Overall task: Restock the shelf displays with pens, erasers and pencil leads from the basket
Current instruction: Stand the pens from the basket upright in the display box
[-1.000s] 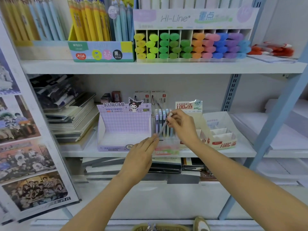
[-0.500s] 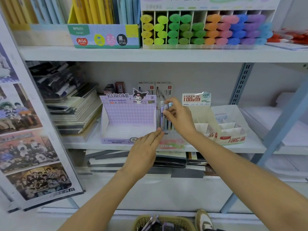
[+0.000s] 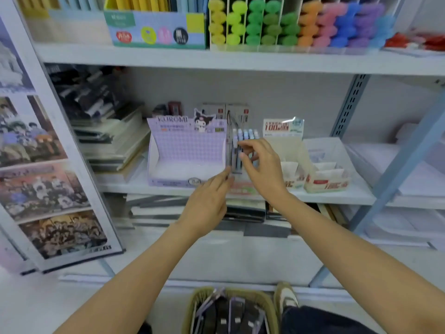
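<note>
A clear pen holder (image 3: 240, 186) stands on the middle shelf (image 3: 313, 196) with several pastel-capped pens (image 3: 248, 135) upright in it. My right hand (image 3: 262, 167) reaches over the holder, thumb and forefinger pinched on the top of one pen (image 3: 234, 150) at the holder's left end. My left hand (image 3: 207, 198) lies flat, its fingertips touching the holder's front left corner and holding nothing. The woven basket (image 3: 190, 307) sits on the floor below, with dark packets and pens in it.
Left of the holder stands a lilac Kuromi display box (image 3: 187, 150), its tray bare. To the right are cream compartment boxes (image 3: 325, 177) behind a "100" sign (image 3: 281, 127). Highlighters (image 3: 301, 27) fill the upper shelf. Notebook stacks (image 3: 110, 141) and a photo board (image 3: 48, 189) are at left.
My right hand lowered a pen into the holder and now pinches its top. The view tilted down, bringing the basket into sight. My left hand stayed at the holder's front.
</note>
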Demonstrator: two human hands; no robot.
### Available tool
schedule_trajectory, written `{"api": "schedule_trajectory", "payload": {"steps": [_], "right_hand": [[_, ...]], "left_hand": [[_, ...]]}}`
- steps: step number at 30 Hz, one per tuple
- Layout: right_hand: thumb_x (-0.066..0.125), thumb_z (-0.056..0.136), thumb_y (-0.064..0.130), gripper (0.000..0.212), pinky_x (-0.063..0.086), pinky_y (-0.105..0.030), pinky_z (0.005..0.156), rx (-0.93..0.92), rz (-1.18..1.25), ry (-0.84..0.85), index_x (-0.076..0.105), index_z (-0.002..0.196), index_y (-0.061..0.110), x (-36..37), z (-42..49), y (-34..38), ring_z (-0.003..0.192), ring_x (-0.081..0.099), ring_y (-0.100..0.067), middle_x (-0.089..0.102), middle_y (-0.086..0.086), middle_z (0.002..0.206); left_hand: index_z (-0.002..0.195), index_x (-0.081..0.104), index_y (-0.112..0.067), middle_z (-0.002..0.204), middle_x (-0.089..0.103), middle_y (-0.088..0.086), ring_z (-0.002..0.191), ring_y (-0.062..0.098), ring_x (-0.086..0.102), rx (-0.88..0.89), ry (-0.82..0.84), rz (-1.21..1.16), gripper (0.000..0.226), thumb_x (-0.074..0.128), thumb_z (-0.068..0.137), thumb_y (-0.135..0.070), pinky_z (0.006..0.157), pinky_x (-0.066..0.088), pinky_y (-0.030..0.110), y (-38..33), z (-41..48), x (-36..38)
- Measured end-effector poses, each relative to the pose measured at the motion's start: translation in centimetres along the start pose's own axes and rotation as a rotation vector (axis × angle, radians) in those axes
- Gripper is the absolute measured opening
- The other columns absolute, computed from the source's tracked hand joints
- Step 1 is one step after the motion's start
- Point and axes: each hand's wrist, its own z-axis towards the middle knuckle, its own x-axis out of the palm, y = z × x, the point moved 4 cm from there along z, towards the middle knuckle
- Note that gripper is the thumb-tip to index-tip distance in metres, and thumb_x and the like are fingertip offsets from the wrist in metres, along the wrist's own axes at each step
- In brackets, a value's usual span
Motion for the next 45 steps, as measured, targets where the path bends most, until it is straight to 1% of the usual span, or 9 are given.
{"api": "schedule_trajectory", "payload": {"steps": [3, 7, 11, 15, 20, 27, 35, 41, 45], "right_hand": [[0.056, 0.095, 0.01, 0.017, 0.045, -0.019, 0.08, -0.082, 0.075, 0.008, 0.063, 0.11, 0.011, 1.3, -5.1, 1.0, 0.095, 0.054, -0.007, 0.058, 0.0, 0.107], [0.055, 0.095, 0.012, 0.014, 0.046, -0.018, 0.073, 0.098, 0.137, 0.194, 0.064, 0.106, 0.014, 6.8, -13.3, -2.8, 0.086, 0.055, -0.005, 0.058, 0.004, 0.101], [0.057, 0.094, 0.011, 0.016, 0.049, -0.025, 0.074, 0.36, 0.054, 0.517, 0.066, 0.107, 0.012, 12.8, -22.6, -9.3, 0.084, 0.059, -0.013, 0.062, -0.002, 0.101], [0.06, 0.093, 0.017, 0.014, 0.039, -0.009, 0.069, 0.617, -0.072, 0.888, 0.067, 0.105, 0.016, 17.6, -33.3, -15.9, 0.083, 0.06, -0.009, 0.068, 0.001, 0.099], [0.061, 0.092, 0.017, 0.016, 0.049, -0.029, 0.08, 0.815, -0.172, 1.187, 0.066, 0.107, 0.018, 20.7, -43.7, -20.5, 0.093, 0.062, -0.018, 0.066, -0.002, 0.105], [0.067, 0.088, 0.013, 0.027, 0.042, -0.024, 0.076, 0.781, -0.268, 1.242, 0.064, 0.115, 0.017, 25.0, -48.7, -21.5, 0.098, 0.054, -0.02, 0.044, -0.003, 0.109], [0.07, 0.087, 0.021, 0.021, 0.04, -0.028, 0.068, 0.616, -0.35, 1.218, 0.068, 0.107, 0.015, 26.9, -49.4, -21.4, 0.099, 0.045, -0.019, 0.044, -0.003, 0.106], [0.063, 0.092, 0.02, 0.02, 0.05, -0.032, 0.083, 0.739, 0.025, 0.985, 0.069, 0.109, 0.012, 25.7, -45.1, -21.2, 0.092, 0.06, -0.015, 0.065, -0.002, 0.102], [0.063, 0.092, 0.013, 0.017, 0.052, -0.014, 0.074, 1.019, 0.395, 0.865, 0.069, 0.107, 0.011, 24.7, -43.3, -20.1, 0.087, 0.067, -0.006, 0.071, 0.004, 0.097]], "left_hand": [[0.121, 0.058, -0.002, 0.13, 0.053, 0.017, 0.098, 0.034, 0.057, -0.023, -0.11, -0.098, 0.041, 0.057, 0.081, 0.005, 0.075, 0.048, 0.042, -0.4, -2.7, 1.2], [0.106, 0.064, -0.005, 0.106, 0.06, 0.012, 0.092, 0.033, 0.057, -0.214, -0.015, -0.221, 0.023, 0.056, 0.085, 0.003, 0.076, 0.046, 0.045, 2.2, -8.9, 9.1], [0.121, 0.059, -0.013, 0.126, 0.055, 0.006, 0.113, 0.028, 0.051, -0.459, 0.363, -0.224, 0.028, 0.05, 0.094, -0.012, 0.088, 0.043, 0.037, 5.1, -17.2, 19.4], [0.137, 0.044, -0.016, 0.144, 0.043, 0.004, 0.126, 0.025, 0.045, -0.518, 0.795, -0.138, 0.04, 0.039, 0.097, -0.016, 0.096, 0.042, 0.035, 5.9, -25.8, 29.3], [0.155, 0.012, -0.014, 0.163, 0.002, 0.002, 0.15, 0.019, 0.005, -0.494, 1.098, -0.211, 0.059, 0.035, 0.1, -0.015, 0.117, 0.016, 0.035, 5.7, -33.8, 35.9], [0.155, 0.003, -0.013, 0.163, -0.01, 0.0, 0.149, 0.017, -0.012, -0.462, 1.061, -0.192, 0.066, 0.037, 0.098, -0.013, 0.12, 0.008, 0.032, 5.3, -37.5, 37.9], [0.155, 0.013, -0.017, 0.163, -0.006, -0.004, 0.148, 0.014, -0.015, -0.534, 1.021, -0.295, 0.063, 0.042, 0.099, -0.018, 0.114, 0.029, 0.035, 5.3, -37.5, 37.7], [0.142, 0.044, -0.014, 0.151, 0.037, 0.006, 0.139, 0.024, 0.033, -0.654, 0.775, -0.476, 0.045, 0.048, 0.098, -0.017, 0.109, 0.034, 0.036, 5.2, -34.6, 37.1], [0.138, 0.045, -0.02, 0.128, 0.053, -0.008, 0.118, 0.01, 0.05, -0.943, 0.678, -0.931, 0.041, 0.052, 0.099, -0.026, 0.097, 0.04, 0.024, 3.4, -32.3, 37.8]]}}
